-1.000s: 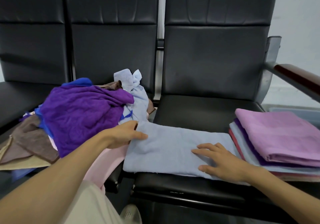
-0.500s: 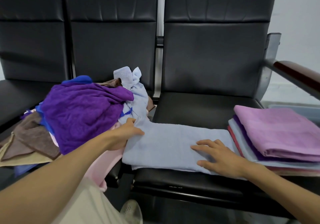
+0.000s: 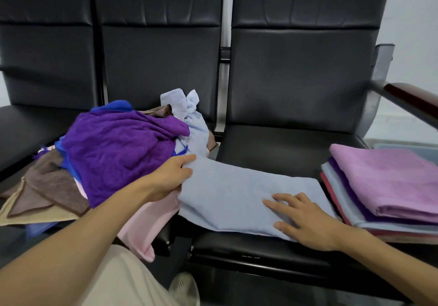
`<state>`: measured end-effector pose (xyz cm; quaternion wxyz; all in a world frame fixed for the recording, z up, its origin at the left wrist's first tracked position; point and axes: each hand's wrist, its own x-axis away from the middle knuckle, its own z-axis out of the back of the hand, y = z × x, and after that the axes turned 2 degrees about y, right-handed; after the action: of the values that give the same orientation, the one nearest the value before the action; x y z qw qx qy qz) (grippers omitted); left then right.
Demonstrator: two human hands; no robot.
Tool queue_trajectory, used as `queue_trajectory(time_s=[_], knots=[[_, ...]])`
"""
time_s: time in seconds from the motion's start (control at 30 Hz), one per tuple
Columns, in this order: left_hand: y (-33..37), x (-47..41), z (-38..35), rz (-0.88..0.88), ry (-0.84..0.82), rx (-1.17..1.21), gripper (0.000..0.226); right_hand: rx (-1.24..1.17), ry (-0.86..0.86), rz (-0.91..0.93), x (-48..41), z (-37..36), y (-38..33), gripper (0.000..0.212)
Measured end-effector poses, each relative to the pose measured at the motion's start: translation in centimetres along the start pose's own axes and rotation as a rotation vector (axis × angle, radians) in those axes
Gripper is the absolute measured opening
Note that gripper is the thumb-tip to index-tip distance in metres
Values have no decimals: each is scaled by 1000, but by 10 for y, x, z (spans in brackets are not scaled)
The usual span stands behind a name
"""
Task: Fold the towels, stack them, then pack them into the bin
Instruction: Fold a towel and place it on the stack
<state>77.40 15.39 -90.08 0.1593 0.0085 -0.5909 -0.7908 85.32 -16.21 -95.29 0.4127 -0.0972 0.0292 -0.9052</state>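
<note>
- Light blue towel (image 3: 239, 196): lies folded into a long strip across the near part of the right seat (image 3: 279, 149), left end overhanging the seat gap.
- Left hand (image 3: 169, 179): closed on the left end of the light blue towel, thumb on top at the far corner, fingers under the edge.
- Right hand (image 3: 305, 220): open, palm down, fingers spread, pressing flat on the right part of the same towel near its near edge.
- Unfolded pile (image 3: 113, 154): heaped on the middle seat, left of the strip. A purple towel (image 3: 118, 154) sits on top; brown (image 3: 51, 187), dark blue, tan and pale blue cloths show around it. A pink towel (image 3: 149, 222) hangs over the near seat edge, just under the left hand.
- Folded stack (image 3: 388, 187): sits at the right end of the right seat, touching or just beside the strip's right end. Lilac towel on top; purple, pale blue and red layers below.
- Bin (image 3: 407, 148): a pale rim shows on the far side of the stack, at the right; contents cannot be determined.
- Armrest (image 3: 412, 102): dark wood, far right, above the stack.
</note>
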Motion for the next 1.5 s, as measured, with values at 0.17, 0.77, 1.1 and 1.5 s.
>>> queue_trajectory(time_s=[0.17,0.77,1.1,1.5], knots=[[16,2,-5,6,45,95,34,-39,-4,19,-4,0,-8,56],[96,-9,-159,-19,-198,-233,74,-342,436,-316,33,101,42,24],[77,-14,-219,156,-484,-184,66,-58,365,-245,46,80,37,21],[41,-24,-111,-98,-77,-818,20,116,88,-366,33,54,-1,35]])
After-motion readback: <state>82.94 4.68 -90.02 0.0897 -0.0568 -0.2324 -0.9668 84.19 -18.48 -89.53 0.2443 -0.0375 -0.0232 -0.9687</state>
